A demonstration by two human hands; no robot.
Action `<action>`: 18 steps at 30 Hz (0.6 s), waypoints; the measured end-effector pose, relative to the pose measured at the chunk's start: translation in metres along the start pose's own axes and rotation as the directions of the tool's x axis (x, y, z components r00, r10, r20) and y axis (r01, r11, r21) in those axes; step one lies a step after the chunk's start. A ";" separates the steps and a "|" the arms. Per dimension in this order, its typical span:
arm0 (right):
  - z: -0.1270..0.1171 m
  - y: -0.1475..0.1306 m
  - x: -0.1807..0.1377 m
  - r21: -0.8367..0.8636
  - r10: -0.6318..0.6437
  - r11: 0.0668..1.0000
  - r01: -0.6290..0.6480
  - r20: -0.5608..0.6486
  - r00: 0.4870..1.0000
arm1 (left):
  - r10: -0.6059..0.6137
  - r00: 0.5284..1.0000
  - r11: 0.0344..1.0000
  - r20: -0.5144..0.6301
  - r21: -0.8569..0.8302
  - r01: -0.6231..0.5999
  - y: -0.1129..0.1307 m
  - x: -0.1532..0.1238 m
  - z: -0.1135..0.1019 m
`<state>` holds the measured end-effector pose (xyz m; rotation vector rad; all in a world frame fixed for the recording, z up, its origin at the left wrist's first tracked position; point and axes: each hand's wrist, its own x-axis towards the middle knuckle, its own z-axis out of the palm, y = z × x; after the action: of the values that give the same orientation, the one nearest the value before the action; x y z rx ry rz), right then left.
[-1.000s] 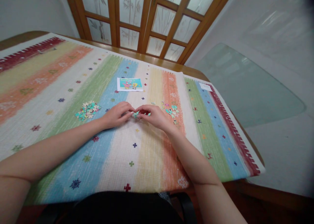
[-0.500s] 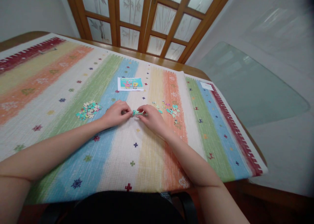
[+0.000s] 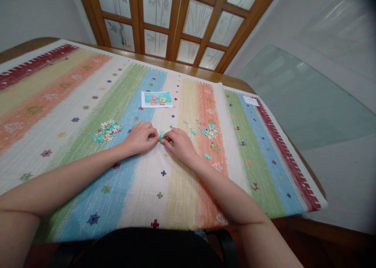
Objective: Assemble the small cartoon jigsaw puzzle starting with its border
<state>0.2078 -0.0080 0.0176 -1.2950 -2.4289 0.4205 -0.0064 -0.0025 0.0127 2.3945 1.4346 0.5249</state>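
- We see both hands meeting mid-worktop (image 3: 188, 69), over the pale stripe of the striped cloth (image 3: 73, 103).
- Left hand (image 3: 141, 137): knuckles up, fingers curled in. The grip is closed, fingertips pinched on the left end of the teal puzzle bit (image 3: 161, 136).
- Right hand (image 3: 179, 142): knuckles up, thumb and forefinger drawn together. The grip is clamped on the right end of the same bit.
- Teal puzzle bit: it sits between the two sets of fingertips, low over the cloth and mostly covered by them. We cannot tell if it is one piece or several joined, or if it touches the cloth.
- Loose pile (image 3: 106, 131): mixed teal and cream pieces lie near the left hand on its left side, on the green stripe by the blue edge, not touching the hand.
- Scattered pieces (image 3: 205, 129): these are spread thin on the orange stripe, near the right hand on its right side.
- Lone piece (image 3: 207, 156): teal, lying flat just beside the right wrist.
- Picture card (image 3: 156, 99): it lies flat beyond both hands, across the blue and pale stripes, well apart from them.
- White label (image 3: 250, 100): it is on the far right of the cloth, near the red border.
- Behind the worktop we see a wooden door (image 3: 173, 21) with frosted panes, and a glass sheet (image 3: 293, 103) on the right.
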 end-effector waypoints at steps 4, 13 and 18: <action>0.001 0.000 0.000 0.018 0.010 1.000 -0.009 -0.008 1.000 | 0.002 1.000 1.000 0.029 0.004 -0.002 -0.001 0.000 0.000; 0.002 0.000 0.000 0.024 0.004 1.000 -0.004 -0.008 1.000 | 0.047 0.998 0.997 0.032 0.059 -0.048 0.000 -0.001 0.001; 0.002 0.000 0.000 0.022 0.002 1.000 -0.002 0.001 1.000 | 0.068 0.997 0.991 0.021 0.118 -0.070 -0.002 0.000 0.003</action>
<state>0.2070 -0.0078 0.0163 -1.2890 -2.4167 0.4469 -0.0060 -0.0016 0.0094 2.5427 1.4166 0.4458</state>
